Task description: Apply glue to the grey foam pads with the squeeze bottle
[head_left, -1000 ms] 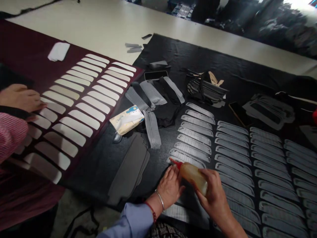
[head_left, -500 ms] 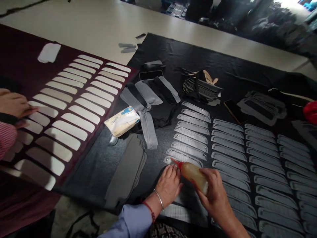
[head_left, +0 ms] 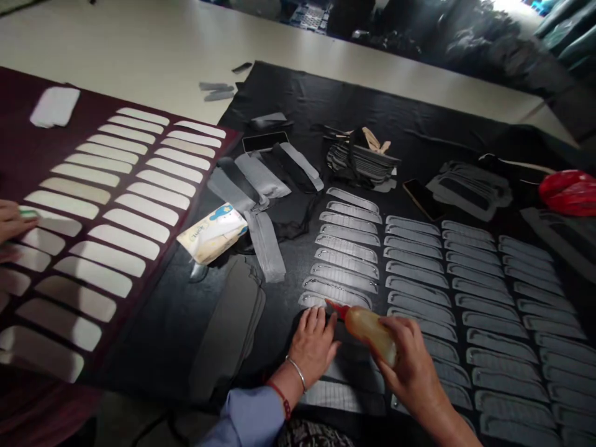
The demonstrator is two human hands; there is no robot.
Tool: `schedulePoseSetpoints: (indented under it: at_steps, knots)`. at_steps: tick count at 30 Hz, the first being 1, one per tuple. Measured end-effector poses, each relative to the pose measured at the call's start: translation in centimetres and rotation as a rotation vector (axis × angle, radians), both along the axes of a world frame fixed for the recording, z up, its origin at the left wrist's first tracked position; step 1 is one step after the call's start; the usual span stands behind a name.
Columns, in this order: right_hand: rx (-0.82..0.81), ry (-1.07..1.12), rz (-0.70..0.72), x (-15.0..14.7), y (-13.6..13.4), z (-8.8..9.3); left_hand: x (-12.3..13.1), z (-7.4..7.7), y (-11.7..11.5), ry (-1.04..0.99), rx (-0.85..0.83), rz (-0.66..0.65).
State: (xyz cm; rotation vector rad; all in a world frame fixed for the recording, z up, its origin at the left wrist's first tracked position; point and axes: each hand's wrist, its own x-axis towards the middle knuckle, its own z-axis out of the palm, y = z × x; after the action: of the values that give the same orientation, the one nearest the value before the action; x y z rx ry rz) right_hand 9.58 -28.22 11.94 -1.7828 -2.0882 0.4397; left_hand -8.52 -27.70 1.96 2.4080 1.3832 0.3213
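My right hand (head_left: 412, 366) grips a soft amber glue bottle (head_left: 372, 327) with a red nozzle, tilted down to the left. The nozzle tip touches the end of a grey curved strip (head_left: 333, 299) in the nearest row on the black cloth (head_left: 298, 99). My left hand (head_left: 314, 341) lies flat with fingers spread beside the nozzle, pressing on the cloth at that strip's left end. Several rows of like grey strips (head_left: 465, 273) stretch to the right.
At the left, another person's hand (head_left: 12, 223) rests on a maroon cloth (head_left: 28, 149) with rows of pale strips. A tissue pack (head_left: 212, 233), grey fabric stacks (head_left: 261, 186), two phones (head_left: 265, 141) and a red bag (head_left: 568, 191) lie around.
The view has shifted right, so everything sits further left. My hands and the bottle stay at the same strip. The other person's hand has slid towards the left edge.
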Motion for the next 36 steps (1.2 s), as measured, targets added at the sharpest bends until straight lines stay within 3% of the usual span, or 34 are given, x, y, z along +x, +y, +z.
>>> schedulePoseSetpoints:
  at_steps: [10,19,36]
  knots:
    - [0.002,-0.001,-0.051,1.2,-1.1,0.3,1.1,-1.1,-0.4,-0.051,0.083,-0.06]
    - [0.048,-0.023,-0.082,2.3,-1.9,0.5,1.6,0.1,-0.1,0.0,0.067,-0.073]
    - [0.051,-0.071,-0.15,4.9,-4.4,0.3,1.7,-0.5,-0.4,0.004,0.108,-0.057]
